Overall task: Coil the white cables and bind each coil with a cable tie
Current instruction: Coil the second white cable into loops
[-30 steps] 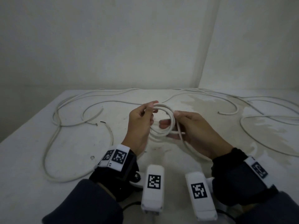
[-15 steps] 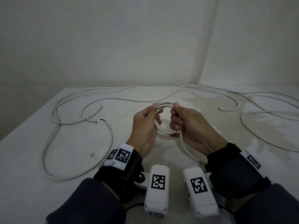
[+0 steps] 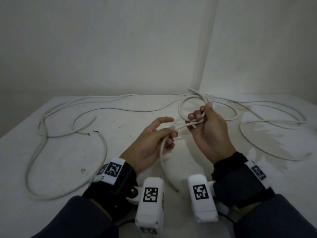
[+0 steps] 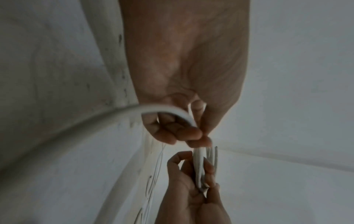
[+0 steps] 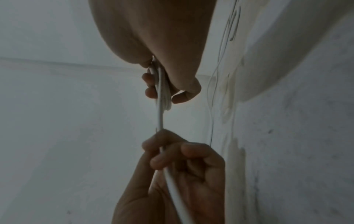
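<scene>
Two hands work a white cable above a white table.

Head view: the right hand (image 3: 208, 133) is curled round a small coil (image 3: 192, 107) of the white cable, held up over the middle of the table (image 3: 51, 169). The left hand (image 3: 151, 143) pinches the cable's loose part (image 3: 162, 155) with some fingers, while the top finger sticks out. More loose cables (image 3: 68, 124) lie toward the far edge and both side edges. Left wrist view: fingertips (image 4: 189, 133) pinch the cable beside the coil. Right wrist view: the right hand's fingers and thumb (image 5: 184, 95) wrap the coil.
</scene>
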